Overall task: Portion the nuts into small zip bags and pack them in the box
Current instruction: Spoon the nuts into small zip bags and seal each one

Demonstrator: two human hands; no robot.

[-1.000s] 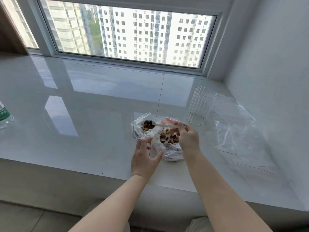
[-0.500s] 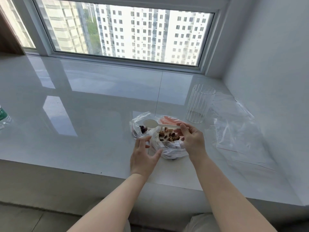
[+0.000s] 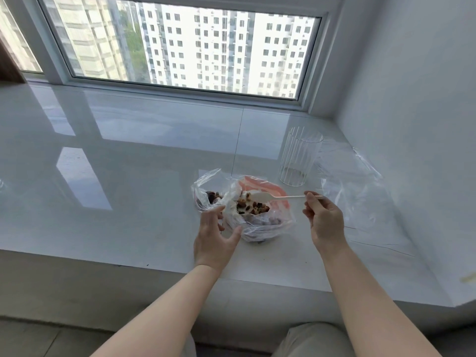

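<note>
A big clear plastic bag (image 3: 260,228) of mixed nuts (image 3: 253,206) sits on the glossy white sill, with a pink patch behind its opening. My left hand (image 3: 213,235) holds its left edge, thumb against the plastic. A small clear zip bag (image 3: 206,194) with a few dark nuts lies just left of it. My right hand (image 3: 324,220) pinches the handle of a white plastic spoon (image 3: 273,198), whose bowl rests over the nuts in the big bag. No box is in view.
A ribbed clear glass (image 3: 300,157) stands behind and to the right. Loose clear plastic bags (image 3: 360,191) lie flat at the right by the wall. The sill's front edge (image 3: 154,265) runs just below my left wrist.
The spoon tipped its nuts into the small zip bag, then swung right into the big bag. My right hand slid out along the handle to the right. My left hand stayed put.
</note>
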